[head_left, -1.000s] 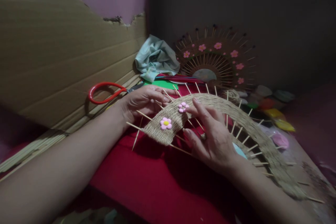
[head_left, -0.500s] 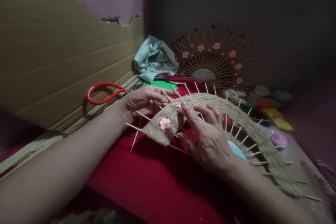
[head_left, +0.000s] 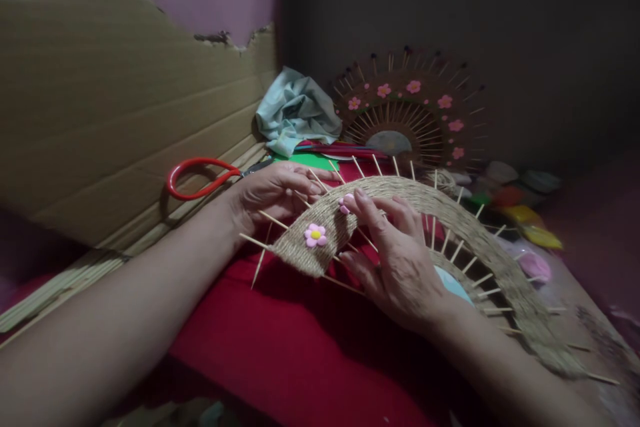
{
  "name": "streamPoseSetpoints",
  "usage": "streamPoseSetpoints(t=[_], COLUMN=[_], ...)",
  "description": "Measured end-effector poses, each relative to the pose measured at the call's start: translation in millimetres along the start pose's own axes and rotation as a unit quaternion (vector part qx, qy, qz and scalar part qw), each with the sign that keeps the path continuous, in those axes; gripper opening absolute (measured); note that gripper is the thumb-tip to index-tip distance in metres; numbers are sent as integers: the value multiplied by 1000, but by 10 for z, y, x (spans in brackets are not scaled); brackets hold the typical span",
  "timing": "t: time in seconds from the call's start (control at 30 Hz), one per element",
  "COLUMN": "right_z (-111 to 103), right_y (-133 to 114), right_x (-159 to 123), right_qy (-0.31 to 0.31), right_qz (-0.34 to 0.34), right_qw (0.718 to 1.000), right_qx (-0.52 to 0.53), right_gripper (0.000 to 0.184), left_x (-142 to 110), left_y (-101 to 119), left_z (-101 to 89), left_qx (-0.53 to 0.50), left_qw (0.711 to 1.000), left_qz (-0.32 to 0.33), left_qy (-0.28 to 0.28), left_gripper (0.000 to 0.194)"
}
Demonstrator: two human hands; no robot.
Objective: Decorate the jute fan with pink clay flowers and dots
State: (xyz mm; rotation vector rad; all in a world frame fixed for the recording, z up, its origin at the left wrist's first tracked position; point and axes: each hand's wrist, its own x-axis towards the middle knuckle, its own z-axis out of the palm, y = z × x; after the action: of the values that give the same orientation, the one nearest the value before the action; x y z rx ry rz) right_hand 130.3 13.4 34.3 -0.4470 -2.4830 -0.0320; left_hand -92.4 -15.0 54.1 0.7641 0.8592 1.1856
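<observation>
right hand (head_left: 400, 267) (arched), left hand (head_left: 273, 193) curled

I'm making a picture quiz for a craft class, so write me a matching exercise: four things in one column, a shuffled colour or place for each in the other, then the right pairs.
Column one
1. Scissors handle
2. Crumpled cloth
3. Fully visible flower on the woven band
4. Right hand

Column two
A. Pink petals around a yellow centre
B. Red
C. With a fingertip at a partly covered pink flower
D. Pale blue

Right pairs: 1-B, 2-D, 3-A, 4-C
</observation>
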Motion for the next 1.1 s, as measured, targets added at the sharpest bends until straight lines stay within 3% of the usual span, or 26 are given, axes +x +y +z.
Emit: streamPoseSetpoints(t=[0.37, 0.57, 1.1], right_z=[17, 18, 20], right_y=[-2, 14, 3], right_x=[19, 1, -1], right_qy=[-37, -6, -10], right_qz=[11, 35, 38], right_qw=[999, 999, 999], right_qx=[-23, 7, 2], right_gripper=[70, 79, 80], left_x=[11, 25, 13], left_y=[-3, -24, -10], left_z=[2, -16, 7], left_qx=[21, 21, 21], left_qw=[1000, 1000, 999], left_qz=[4, 12, 24], left_qy=[-2, -11, -16], left_gripper=[58, 53, 57])
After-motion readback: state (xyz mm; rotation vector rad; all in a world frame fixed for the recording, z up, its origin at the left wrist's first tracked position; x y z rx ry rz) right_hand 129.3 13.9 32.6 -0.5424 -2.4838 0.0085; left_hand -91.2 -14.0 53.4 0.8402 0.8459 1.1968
